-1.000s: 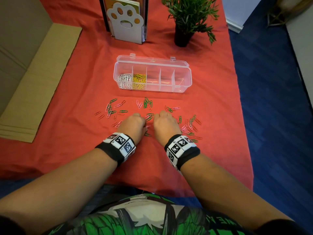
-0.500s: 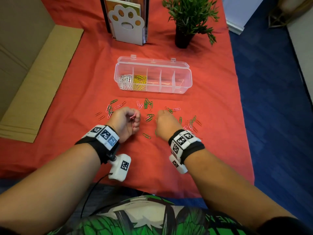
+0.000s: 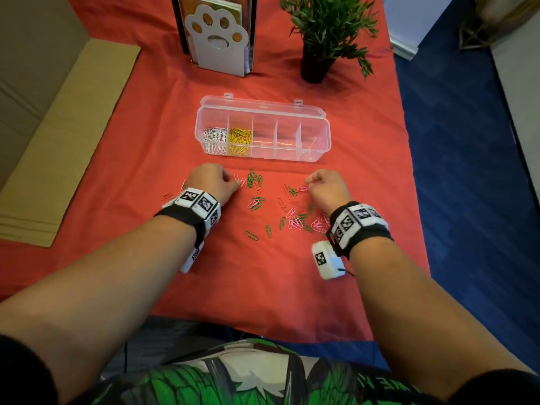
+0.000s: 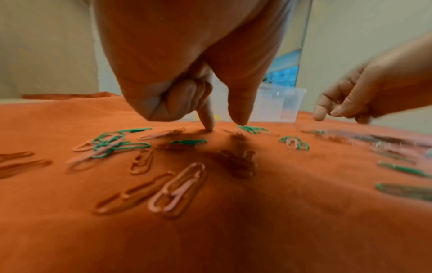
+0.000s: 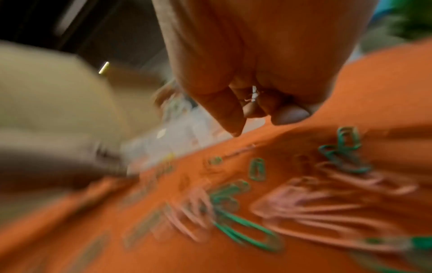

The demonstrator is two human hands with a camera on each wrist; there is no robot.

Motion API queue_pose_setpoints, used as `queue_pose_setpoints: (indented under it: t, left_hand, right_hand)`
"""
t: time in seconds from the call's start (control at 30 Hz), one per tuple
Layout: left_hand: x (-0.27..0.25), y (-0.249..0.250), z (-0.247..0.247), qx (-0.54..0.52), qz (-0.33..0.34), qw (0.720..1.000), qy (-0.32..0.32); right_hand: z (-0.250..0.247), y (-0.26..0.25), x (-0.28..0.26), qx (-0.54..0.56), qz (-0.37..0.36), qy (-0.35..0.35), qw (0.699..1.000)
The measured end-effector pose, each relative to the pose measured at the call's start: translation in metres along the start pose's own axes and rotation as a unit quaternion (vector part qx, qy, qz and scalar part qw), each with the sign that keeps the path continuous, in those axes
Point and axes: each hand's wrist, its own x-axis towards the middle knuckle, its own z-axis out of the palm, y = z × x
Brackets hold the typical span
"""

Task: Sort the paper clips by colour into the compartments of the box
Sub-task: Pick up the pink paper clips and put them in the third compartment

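Observation:
The clear compartment box (image 3: 321, 141) stands open on the red cloth, with white clips (image 3: 214, 138) in its leftmost compartment and yellow clips (image 3: 240, 137) in the one beside it. Green clips (image 3: 254, 179) and pink clips (image 3: 295, 222) lie loose in front of it. My left hand (image 3: 237, 184) has its index tip and thumb tip down on the cloth at a pink clip (image 4: 238, 132). Its other fingers curl into the palm. My right hand (image 3: 309, 181) hovers by another pink clip (image 3: 302, 189), with curled fingers (image 5: 290, 116) around glinting clips (image 5: 253, 96).
A paw-shaped book holder (image 3: 217, 36) and a potted plant (image 3: 318, 62) stand behind the box. Flattened cardboard (image 3: 73, 127) lies along the table's left side. The cloth's right edge drops to blue floor (image 3: 467, 171). More orange and pink clips (image 4: 177, 186) lie under my left wrist.
Both hands moved apart and forward towards the box. The left hand picked up a pink clip, then went to the clips at the left; the right hand shifted right.

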Motion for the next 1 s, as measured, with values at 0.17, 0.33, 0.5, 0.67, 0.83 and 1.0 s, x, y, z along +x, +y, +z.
queue_pose_setpoints:
  t: [0.17,0.33,0.5,0.67,0.83,1.0]
  left_hand:
    - [0.002,0.012,0.004,0.087,0.048,0.995,0.002]
    - [0.005,0.011,0.008,0.081,0.096,0.992,-0.025]
    - [0.001,0.009,0.011,0.064,0.086,0.993,-0.039]
    - [-0.012,0.008,0.005,-0.211,-0.041,0.969,-0.12]
    - [-0.027,0.004,-0.017,-0.627,-0.198,0.708,-0.256]
    - [-0.024,0.002,-0.011,-0.602,-0.224,0.739,-0.204]
  right_hand:
    - [0.016,0.008,-0.004,-0.224,-0.136,0.004,0.965]
    - [0.018,0.008,-0.003,-0.231,-0.121,0.003,0.965]
    - [0.01,0.011,-0.004,-0.155,-0.078,-0.018,0.985]
    - [0.003,0.005,-0.018,0.295,0.082,-0.05,0.951]
    - [-0.005,-0.005,-0.035,0.599,0.162,-0.141,0.771]
    - [0.014,-0.022,-0.043,0.479,0.15,-0.175,0.847]
